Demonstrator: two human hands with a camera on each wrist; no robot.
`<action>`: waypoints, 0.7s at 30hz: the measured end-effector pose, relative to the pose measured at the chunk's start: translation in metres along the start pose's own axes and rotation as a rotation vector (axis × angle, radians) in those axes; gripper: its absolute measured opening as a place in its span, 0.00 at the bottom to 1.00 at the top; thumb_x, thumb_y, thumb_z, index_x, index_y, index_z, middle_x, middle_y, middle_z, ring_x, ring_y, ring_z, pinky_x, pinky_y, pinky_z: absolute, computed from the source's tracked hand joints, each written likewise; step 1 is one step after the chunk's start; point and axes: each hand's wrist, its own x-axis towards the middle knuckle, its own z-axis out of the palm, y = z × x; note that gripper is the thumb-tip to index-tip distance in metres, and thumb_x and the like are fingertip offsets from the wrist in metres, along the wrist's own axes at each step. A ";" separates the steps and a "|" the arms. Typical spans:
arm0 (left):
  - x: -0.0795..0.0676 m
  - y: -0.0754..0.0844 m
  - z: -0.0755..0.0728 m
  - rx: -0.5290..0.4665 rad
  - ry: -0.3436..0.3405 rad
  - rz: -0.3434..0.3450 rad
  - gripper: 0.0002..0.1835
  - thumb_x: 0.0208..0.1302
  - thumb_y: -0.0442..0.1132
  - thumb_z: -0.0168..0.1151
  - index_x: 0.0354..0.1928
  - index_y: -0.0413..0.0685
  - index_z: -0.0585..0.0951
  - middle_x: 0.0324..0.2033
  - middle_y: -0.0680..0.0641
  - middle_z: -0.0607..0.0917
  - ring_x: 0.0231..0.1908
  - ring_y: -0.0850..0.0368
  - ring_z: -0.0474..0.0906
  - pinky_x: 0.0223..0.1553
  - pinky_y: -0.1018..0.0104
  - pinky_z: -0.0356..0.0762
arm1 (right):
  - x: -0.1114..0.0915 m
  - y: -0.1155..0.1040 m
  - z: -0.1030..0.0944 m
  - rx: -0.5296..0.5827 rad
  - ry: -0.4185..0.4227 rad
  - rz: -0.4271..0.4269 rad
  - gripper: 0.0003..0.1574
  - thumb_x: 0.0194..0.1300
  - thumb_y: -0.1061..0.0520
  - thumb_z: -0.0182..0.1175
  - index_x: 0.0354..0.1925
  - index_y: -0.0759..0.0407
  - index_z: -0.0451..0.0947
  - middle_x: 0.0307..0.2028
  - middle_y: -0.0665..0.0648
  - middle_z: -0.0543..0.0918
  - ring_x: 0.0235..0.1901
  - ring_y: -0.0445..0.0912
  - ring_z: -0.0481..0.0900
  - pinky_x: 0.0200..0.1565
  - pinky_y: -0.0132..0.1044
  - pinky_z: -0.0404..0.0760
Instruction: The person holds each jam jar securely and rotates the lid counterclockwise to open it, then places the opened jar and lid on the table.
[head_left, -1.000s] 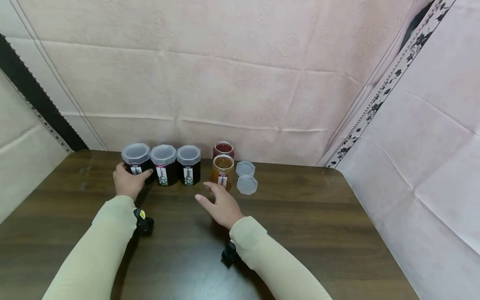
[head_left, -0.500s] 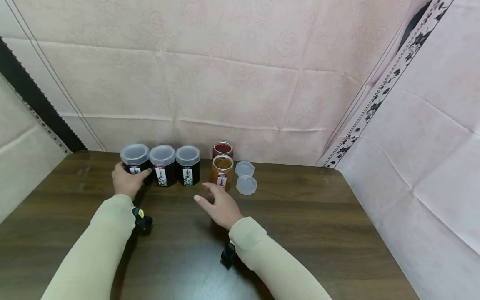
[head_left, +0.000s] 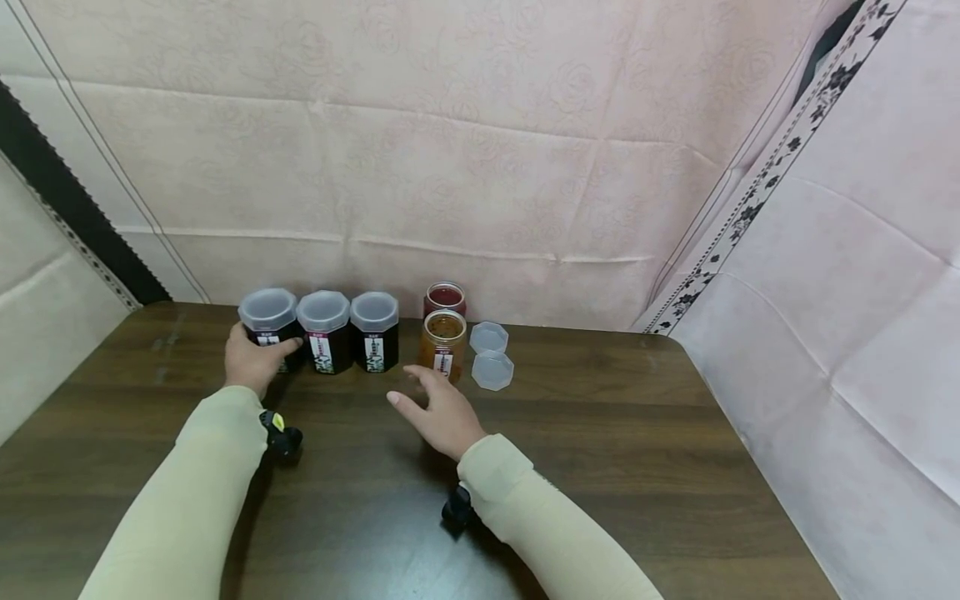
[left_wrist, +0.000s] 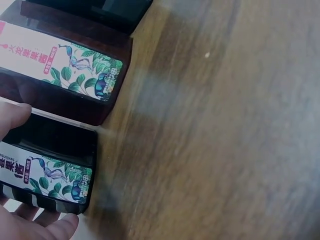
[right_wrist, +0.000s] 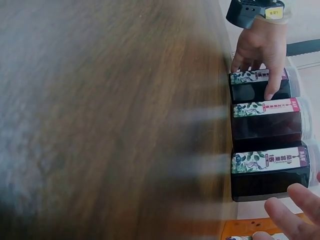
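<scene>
My left hand grips the leftmost dark jar, thumb on its right side, fingers round the left. The jar stands upright under a frosted lid. Beside it are two similar lidded jars, the middle one with a pink-edged label and the right one with a dark-edged label. My right hand hovers with thumb and fingers spread just in front of an amber jar, holding nothing. Whether it touches that jar is hard to tell. A red jar stands behind the amber one; both lack frosted lids.
Two frosted lids, a back one and a front one, lie right of the amber jar. Everything stands near the back edge of the wooden table. A pale cloth wall rises behind it.
The left wrist has shifted slightly to the left, the hand still round its jar. The right hand and the other jars look the same; the head view has drifted a little.
</scene>
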 end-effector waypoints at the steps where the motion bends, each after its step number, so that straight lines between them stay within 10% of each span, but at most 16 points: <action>1: 0.000 0.001 0.000 -0.007 -0.001 0.004 0.50 0.59 0.43 0.65 0.74 0.38 0.45 0.71 0.34 0.54 0.70 0.37 0.52 0.70 0.46 0.50 | 0.000 -0.001 0.000 0.000 0.001 -0.001 0.41 0.67 0.28 0.48 0.70 0.46 0.62 0.65 0.54 0.71 0.61 0.48 0.72 0.62 0.51 0.70; 21: -0.011 0.001 0.001 -0.097 0.053 -0.055 0.49 0.58 0.45 0.67 0.75 0.47 0.49 0.73 0.42 0.57 0.70 0.44 0.54 0.69 0.50 0.55 | 0.000 -0.004 0.001 0.014 0.009 -0.022 0.41 0.66 0.28 0.49 0.70 0.44 0.62 0.64 0.51 0.71 0.61 0.47 0.72 0.60 0.50 0.72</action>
